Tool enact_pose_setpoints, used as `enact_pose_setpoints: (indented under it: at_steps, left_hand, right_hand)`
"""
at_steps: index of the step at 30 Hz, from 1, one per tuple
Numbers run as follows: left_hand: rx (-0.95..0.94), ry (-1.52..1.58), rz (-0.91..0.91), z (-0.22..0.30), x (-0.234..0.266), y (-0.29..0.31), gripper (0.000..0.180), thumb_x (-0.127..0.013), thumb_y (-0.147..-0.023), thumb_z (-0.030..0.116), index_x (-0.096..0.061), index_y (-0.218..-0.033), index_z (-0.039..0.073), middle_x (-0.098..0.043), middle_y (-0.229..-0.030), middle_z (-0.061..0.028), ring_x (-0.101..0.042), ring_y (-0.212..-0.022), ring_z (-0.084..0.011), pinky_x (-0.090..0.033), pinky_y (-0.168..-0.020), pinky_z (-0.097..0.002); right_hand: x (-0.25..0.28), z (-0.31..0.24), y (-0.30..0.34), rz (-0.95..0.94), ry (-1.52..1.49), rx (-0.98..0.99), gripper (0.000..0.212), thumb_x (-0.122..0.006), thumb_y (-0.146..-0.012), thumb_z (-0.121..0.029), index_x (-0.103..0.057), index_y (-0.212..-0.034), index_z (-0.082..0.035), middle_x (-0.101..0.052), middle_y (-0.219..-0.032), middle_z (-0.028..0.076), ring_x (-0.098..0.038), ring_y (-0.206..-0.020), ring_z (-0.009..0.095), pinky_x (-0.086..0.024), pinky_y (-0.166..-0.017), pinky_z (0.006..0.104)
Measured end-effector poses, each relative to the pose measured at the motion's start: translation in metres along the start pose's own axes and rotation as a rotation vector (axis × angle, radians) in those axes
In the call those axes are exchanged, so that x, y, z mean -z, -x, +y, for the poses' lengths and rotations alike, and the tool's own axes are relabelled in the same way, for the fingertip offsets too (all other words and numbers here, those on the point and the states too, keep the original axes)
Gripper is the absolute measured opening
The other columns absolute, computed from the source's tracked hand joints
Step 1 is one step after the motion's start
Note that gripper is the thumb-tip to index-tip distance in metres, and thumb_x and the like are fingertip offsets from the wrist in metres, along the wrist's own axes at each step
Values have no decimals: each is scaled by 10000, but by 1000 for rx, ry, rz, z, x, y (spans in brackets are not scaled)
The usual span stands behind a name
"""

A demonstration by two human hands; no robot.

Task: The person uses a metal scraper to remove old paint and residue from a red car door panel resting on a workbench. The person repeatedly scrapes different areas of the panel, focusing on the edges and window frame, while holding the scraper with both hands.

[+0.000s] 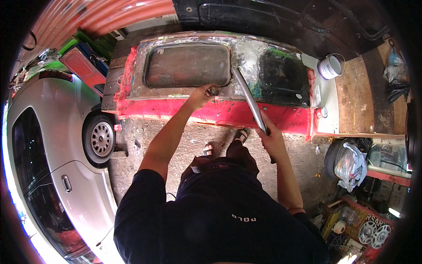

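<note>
My right hand (273, 141) is closed around a long grey metal bar (249, 97), with a darker end sticking out below my fist. The bar slants up and left, its far end over the worn metal panel (244, 55). My left hand (200, 97) grips a small dark rounded lump (213, 90) at the lower edge of the rectangular recess (187, 66) in that panel. Patches of grey, green and bare metal cover the panel's surface. Beneath it a red cloth (211, 112) hangs over the bench front.
A silver car (61, 123) stands close on my left. A white bucket (329, 68) and a small can (323, 112) are on the bench's right side. Plastic bags (351, 167) and a crate with wheel covers (373, 233) lie to my right.
</note>
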State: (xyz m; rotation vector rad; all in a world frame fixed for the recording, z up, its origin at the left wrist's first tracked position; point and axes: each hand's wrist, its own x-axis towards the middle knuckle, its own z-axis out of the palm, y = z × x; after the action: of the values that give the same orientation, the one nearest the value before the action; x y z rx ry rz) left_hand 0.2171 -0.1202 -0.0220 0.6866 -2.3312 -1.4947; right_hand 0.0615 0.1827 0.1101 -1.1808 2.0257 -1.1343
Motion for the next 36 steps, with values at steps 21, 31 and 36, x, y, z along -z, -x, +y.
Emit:
enact_pose_setpoints:
  at_steps: [21, 31, 36]
  left_hand:
    - [56, 133, 111, -11, -3, -1, 434, -766, -844, 178, -597, -1223, 54, -687, -1003, -29, -621, -866, -101, -521, -765, -274]
    - [-3, 74, -45, -3, 0, -5, 448, -735, -867, 202, -566, -1262, 78, -668, -1013, -35, -611, -876, -128, -501, -807, -296]
    - [11, -6, -145, 4, 2, -9, 456, -730, -869, 208, -556, -1274, 92, -666, -1008, -43, -609, -849, -132, -495, -789, -312]
  right_hand:
    - [-14, 3, 2, 61, -114, -198, 627, -612, -914, -61, -379, -1492, -130, -525, -1416, 156, -546, -1259, 213, -442, -993, 308]
    - [-17, 1, 5, 29, -188, -219, 620, -613, -910, -55, -383, -1485, -96, -480, -1460, 147, -481, -1327, 221, -395, -1054, 314]
    - [-24, 1, 6, 65, -49, -32, 617, -616, -914, -62, -385, -1485, -109, -516, -1413, 177, -537, -1270, 238, -442, -1003, 326]
